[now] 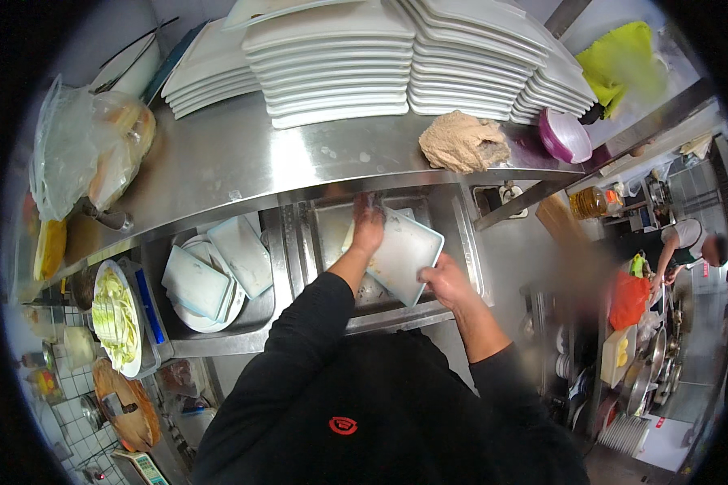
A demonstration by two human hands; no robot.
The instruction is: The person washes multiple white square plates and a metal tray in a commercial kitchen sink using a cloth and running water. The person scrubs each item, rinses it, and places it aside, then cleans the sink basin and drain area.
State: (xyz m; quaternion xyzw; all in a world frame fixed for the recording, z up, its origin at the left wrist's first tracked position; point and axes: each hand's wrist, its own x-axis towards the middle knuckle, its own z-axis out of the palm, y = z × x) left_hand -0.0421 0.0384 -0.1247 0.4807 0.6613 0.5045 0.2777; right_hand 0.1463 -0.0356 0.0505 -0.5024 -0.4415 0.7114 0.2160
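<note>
My right hand [452,284] grips the right edge of a white rectangular plate [405,254] with a pale blue-green rim. The plate is tilted over the right-hand basin of a stainless steel sink [476,267], and brownish residue marks its lower left side. My left hand [369,227] is at the plate's upper left edge. Its fingers are blurred, with something greyish by them, and I cannot tell whether it holds anything. Part of another plate shows behind the held one. In the left basin, rectangular plates [195,282] lie on round white plates [239,309].
Stacks of white rectangular plates [337,73] stand on the steel shelf [218,157] above. A tan cloth [461,142], a purple bowl [565,136] and plastic bags [67,151] are there too. Shredded cabbage [115,315] sits at left. Another person [682,242] works at far right.
</note>
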